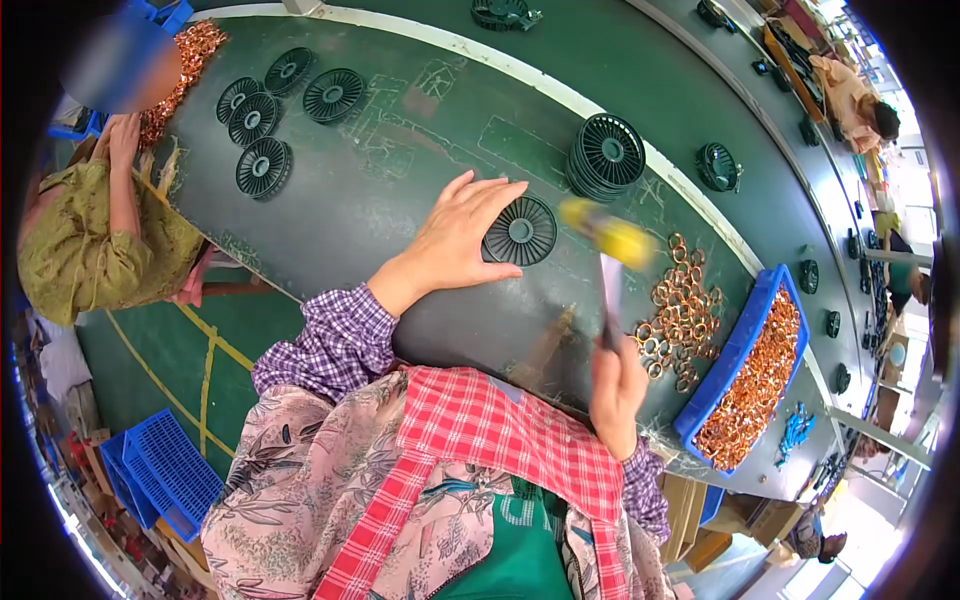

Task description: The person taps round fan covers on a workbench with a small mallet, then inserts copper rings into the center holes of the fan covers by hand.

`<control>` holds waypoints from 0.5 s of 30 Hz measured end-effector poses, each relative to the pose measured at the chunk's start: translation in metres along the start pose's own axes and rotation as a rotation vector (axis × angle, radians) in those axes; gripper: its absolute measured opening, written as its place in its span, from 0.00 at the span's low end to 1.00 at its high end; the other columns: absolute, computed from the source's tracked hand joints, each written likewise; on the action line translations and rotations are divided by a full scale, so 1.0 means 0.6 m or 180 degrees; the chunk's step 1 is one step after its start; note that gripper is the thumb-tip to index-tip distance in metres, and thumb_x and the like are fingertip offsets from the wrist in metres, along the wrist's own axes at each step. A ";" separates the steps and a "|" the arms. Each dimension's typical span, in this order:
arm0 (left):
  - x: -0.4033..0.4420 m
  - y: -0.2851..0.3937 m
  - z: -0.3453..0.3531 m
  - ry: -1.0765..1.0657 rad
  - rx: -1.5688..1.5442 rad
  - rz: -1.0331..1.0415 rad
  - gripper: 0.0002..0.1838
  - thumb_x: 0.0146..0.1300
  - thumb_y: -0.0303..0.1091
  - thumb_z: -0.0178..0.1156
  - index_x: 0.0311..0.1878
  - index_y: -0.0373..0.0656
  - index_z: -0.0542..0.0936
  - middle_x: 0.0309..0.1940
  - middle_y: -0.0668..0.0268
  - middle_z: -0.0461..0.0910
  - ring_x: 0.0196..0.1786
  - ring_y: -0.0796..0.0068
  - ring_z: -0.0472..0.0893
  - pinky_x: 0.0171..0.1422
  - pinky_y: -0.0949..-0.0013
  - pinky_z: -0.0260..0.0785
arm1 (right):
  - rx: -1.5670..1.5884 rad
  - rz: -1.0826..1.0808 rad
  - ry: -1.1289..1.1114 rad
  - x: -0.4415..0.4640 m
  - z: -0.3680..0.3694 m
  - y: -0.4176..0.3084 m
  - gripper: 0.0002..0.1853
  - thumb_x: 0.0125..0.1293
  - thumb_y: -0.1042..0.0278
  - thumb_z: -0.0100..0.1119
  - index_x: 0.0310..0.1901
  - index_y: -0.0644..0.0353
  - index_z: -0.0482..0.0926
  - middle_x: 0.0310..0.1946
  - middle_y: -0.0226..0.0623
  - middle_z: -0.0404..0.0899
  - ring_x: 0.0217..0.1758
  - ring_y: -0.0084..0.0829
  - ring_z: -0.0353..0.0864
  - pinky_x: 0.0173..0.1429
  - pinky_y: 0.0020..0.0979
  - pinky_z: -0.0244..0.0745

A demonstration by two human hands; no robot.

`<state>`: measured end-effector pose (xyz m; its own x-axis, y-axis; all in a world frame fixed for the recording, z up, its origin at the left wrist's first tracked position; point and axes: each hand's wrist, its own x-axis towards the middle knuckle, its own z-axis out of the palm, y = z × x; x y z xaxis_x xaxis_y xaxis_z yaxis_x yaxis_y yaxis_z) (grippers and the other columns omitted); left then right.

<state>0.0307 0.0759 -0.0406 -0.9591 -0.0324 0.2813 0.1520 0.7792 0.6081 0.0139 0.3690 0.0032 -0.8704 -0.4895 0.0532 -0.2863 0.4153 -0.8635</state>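
My left hand [462,238] curves around the left edge of a black spoked wheel [521,231] that lies flat on the dark green worktable [350,225], thumb below and fingers above. In my right hand [618,388] is the handle of a yellow-headed mallet [625,242]. Its head is smeared by motion, above and to the right of the wheel and apart from it. Just behind stands a stack of similar wheels [608,152]. Loose copper-coloured rings [680,310] lie scattered right of the mallet.
A blue tray [685,425] full of copper-coloured rings stands at the right, near small blue pieces [796,432]. Several wheels [334,95] lie at the far left, beside a ring heap [195,55]. A co-worker [110,215] sits at left. A conveyor [640,60] runs behind.
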 end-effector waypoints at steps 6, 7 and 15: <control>-0.003 0.002 0.009 0.0070 -0.0033 -0.0047 0.53 0.44 0.48 0.78 0.74 0.45 0.64 0.66 0.56 0.73 0.72 0.56 0.69 0.82 0.46 0.47 | -0.0308 0.0266 -0.0186 0.007 -0.014 -0.018 0.09 0.73 0.68 0.58 0.47 0.65 0.78 0.24 0.51 0.75 0.23 0.51 0.76 0.29 0.41 0.70; 0.001 -0.001 0.007 0.0149 0.0014 0.0001 0.54 0.44 0.48 0.78 0.74 0.45 0.64 0.65 0.56 0.74 0.71 0.56 0.70 0.81 0.46 0.48 | -0.0136 0.0160 0.0028 0.002 -0.008 -0.021 0.10 0.75 0.66 0.54 0.45 0.65 0.78 0.19 0.41 0.70 0.21 0.35 0.71 0.27 0.34 0.65; 0.008 0.002 -0.008 0.0399 0.0070 0.0086 0.52 0.43 0.48 0.79 0.72 0.40 0.66 0.61 0.52 0.76 0.66 0.51 0.73 0.77 0.46 0.55 | -0.0554 0.0419 -0.0073 -0.011 -0.013 -0.011 0.08 0.73 0.69 0.57 0.45 0.65 0.77 0.23 0.52 0.75 0.26 0.53 0.75 0.30 0.41 0.69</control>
<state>0.0275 0.0736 -0.0348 -0.9172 -0.0882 0.3886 0.1707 0.7943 0.5831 0.0184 0.3755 0.0122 -0.8960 -0.4388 -0.0674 -0.2374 0.6018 -0.7625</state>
